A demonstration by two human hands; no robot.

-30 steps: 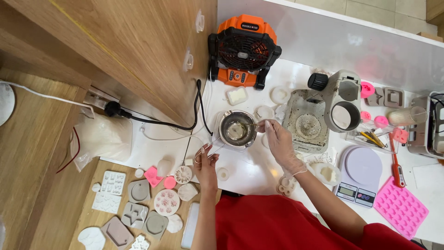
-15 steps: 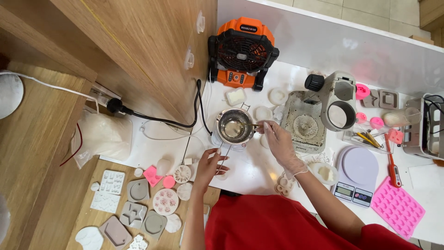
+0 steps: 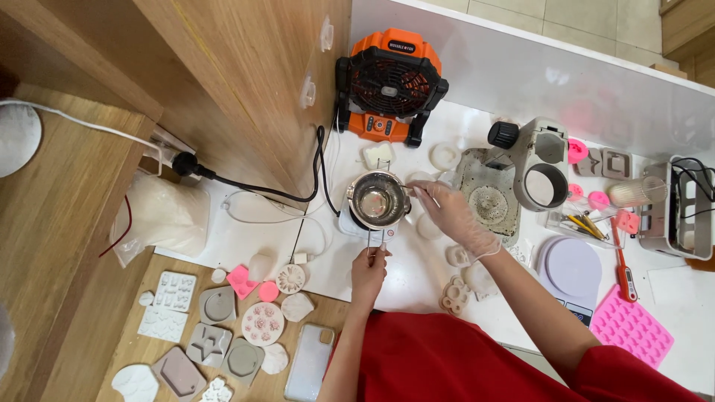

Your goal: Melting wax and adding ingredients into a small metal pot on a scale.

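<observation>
A small steel melting pot [image 3: 377,199] with pale liquid in it sits on a white heater base [image 3: 359,227] on the white table. My left hand [image 3: 369,269], bare, grips the end of the pot's thin wire handle [image 3: 372,240], which points toward me. My right hand [image 3: 451,214], in a clear glove, is at the pot's right rim and holds a thin stick [image 3: 418,193] whose tip reaches the rim.
An orange fan [image 3: 389,83] stands behind the pot. A grey press [image 3: 538,163], a kitchen scale [image 3: 570,269], a red thermometer [image 3: 623,270] and a pink mould tray [image 3: 629,324] lie right. Several moulds and plaster casts [image 3: 262,324], a phone [image 3: 308,362], a plastic bag [image 3: 160,216] lie left.
The pot's handle has swung from pointing left to pointing toward me, with my left hand moving right along with it. My right hand stayed at the rim.
</observation>
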